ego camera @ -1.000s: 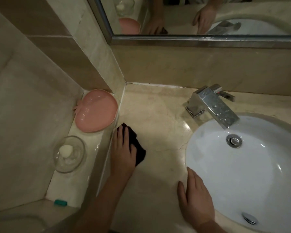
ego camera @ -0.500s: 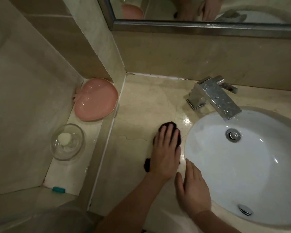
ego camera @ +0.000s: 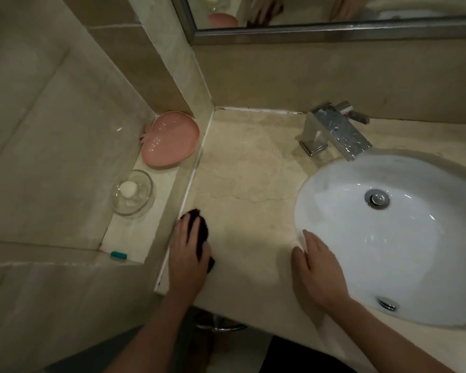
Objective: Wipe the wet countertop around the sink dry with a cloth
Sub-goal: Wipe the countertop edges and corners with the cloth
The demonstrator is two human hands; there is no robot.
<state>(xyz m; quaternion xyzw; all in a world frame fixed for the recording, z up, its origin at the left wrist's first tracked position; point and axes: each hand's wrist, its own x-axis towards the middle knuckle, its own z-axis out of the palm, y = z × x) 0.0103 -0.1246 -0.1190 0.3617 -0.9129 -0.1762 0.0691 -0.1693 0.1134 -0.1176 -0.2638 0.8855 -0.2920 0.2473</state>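
A small dark cloth (ego camera: pixel 201 235) lies on the beige marble countertop (ego camera: pixel 248 168) near its left edge, by the low wall. My left hand (ego camera: pixel 187 254) presses flat on the cloth with straight fingers, covering most of it. My right hand (ego camera: pixel 316 270) rests flat on the counter at the left rim of the white oval sink (ego camera: pixel 398 238), holding nothing.
A chrome faucet (ego camera: pixel 334 130) stands behind the sink. On a lower ledge to the left sit a pink dish (ego camera: pixel 170 142), a glass bowl (ego camera: pixel 132 192) with a white lump, and a small teal item (ego camera: pixel 118 255). A mirror (ego camera: pixel 334 12) hangs above the backsplash.
My left hand has swept the cloth from beside the sink rim back left to the counter's left edge. My right hand has stayed at the sink rim.
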